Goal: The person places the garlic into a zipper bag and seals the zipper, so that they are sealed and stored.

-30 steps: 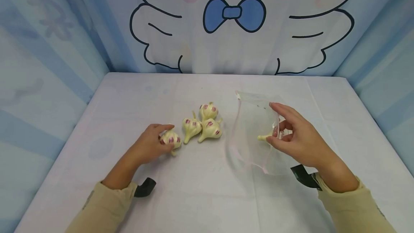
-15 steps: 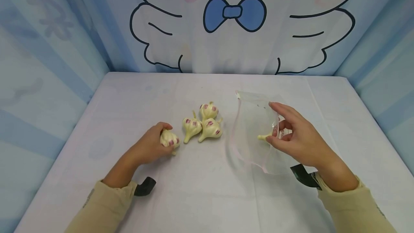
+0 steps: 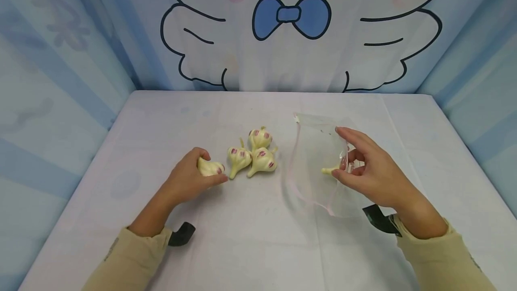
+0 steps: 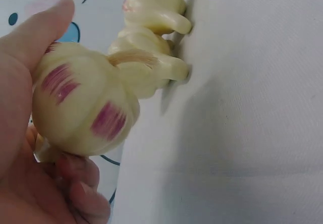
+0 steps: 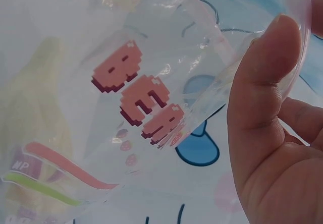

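My left hand (image 3: 191,176) grips a garlic bulb (image 3: 209,167), pale with purple streaks. The left wrist view shows this bulb (image 4: 81,103) between the thumb and the curled fingers. Just right of it, three more garlic bulbs (image 3: 263,160) sit bunched together on the table. On the right, my right hand (image 3: 373,169) pinches the edge of a clear plastic bag (image 3: 313,147). Another garlic bulb (image 5: 30,118) shows through the bag's film in the right wrist view. In the head view only its stem (image 3: 329,171) shows; the hand hides the rest.
A white cloth covers the table (image 3: 258,246). Behind it hangs a curtain (image 3: 282,62) with a cartoon print and a blue bow. Blue-and-white curtains (image 3: 52,102) close off both sides. Pink block letters (image 5: 144,95) are printed on the bag.
The garlic bulb in my left hand has turned, and its lower stem is now out of sight. That hand has shifted slightly up. The right hand and the bag stay in place.
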A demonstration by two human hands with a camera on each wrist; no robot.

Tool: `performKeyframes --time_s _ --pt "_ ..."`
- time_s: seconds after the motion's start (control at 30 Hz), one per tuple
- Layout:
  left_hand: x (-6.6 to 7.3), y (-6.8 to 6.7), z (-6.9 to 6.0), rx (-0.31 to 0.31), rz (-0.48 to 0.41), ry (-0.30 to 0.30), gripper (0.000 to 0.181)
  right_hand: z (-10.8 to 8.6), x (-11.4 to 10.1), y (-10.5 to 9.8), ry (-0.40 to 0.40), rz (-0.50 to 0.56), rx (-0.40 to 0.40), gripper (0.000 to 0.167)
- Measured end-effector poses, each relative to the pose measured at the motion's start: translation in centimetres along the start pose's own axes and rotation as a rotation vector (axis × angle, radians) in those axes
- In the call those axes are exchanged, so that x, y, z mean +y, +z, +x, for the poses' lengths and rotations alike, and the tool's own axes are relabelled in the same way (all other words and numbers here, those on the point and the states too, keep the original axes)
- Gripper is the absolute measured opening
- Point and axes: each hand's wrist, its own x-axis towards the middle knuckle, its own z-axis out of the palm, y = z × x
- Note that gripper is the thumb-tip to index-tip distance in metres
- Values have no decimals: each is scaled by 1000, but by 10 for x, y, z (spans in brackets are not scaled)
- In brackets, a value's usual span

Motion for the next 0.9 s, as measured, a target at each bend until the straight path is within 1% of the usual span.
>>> performKeyframes --time_s 0.13,0.3,0.5,0.73,0.9 --pt "1 1 0 34 -17 3 67 0 -1 -1 -3 13 1 81" --pt "4 1 0 46 -30 5 70 1 0 -1 -22 16 5 81" --pt "6 2 -2 32 -67 15 71 1 1 -1 -32 14 4 81" --pt "11 2 -3 18 -84 37 75 1 1 -1 -25 9 0 81" --pt "18 3 -6 8 -90 27 77 0 1 0 -19 8 -1 81"
